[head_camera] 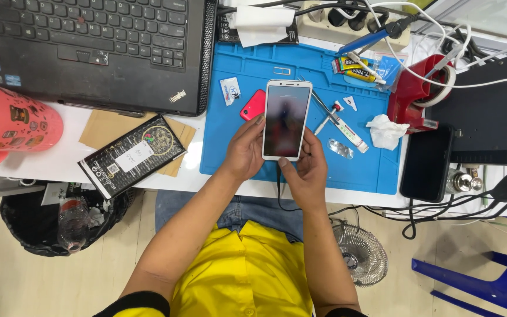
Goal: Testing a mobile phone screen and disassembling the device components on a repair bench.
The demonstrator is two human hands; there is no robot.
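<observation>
At the far left edge a pink mug lies on its side on the white desk, with a black laptop above it and a black printed box resting on brown cardboard near the desk's front edge; below that edge a black bin sits on the floor. Little bare desk shows between these and the blue work mat, whose near left corner is the most open patch beside the hands. Over the mat's front edge the left hand comes up from the lower left, forearm slanted, fingers wrapped along the left side of a white phone, grasping it. A red phone back lies just behind those fingers. The white phone is held with its long axis running away from the person, top end toward the laptop side of the desk, its dim screen facing the camera, and a dark cable hanging from its bottom end. The right hand cups the lower right corner, thumb laid on the bottom bezel, also gripping. Rightward the mat is crowded: tweezers, a glue tube, a crumpled tissue. Past the mat's right edge a dark phone lies flat, near a red tape dispenser and tangled white cables.
</observation>
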